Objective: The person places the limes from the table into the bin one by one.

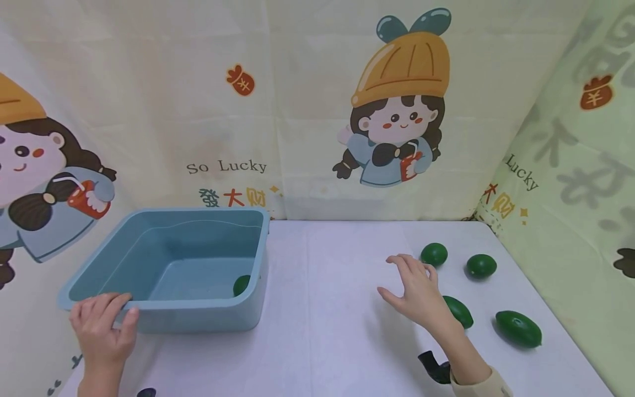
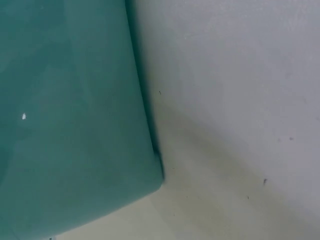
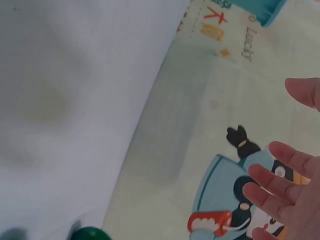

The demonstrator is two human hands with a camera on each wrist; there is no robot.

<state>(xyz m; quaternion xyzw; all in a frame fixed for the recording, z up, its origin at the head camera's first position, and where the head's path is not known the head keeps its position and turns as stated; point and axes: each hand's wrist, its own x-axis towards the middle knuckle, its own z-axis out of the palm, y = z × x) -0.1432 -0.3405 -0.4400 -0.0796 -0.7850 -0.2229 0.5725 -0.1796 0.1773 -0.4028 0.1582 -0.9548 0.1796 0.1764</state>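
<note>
The left hand grips the near left rim of a blue plastic basin, fingers over the edge and thumb outside. In the left wrist view the basin fills the left side; that hand is not seen there. One green fruit lies in the basin's near right corner. Over the table's right part, the right hand is held with fingers spread and holds nothing. Close by are a round green fruit and another green fruit, partly hidden by the hand and forearm. The right wrist view shows the fingers apart.
To the right of the hand lie an oval green fruit and a long green one with a pointed tip. A white surface carries everything. Printed cloth hangs behind and at the sides. A black strap-like piece shows by the right forearm.
</note>
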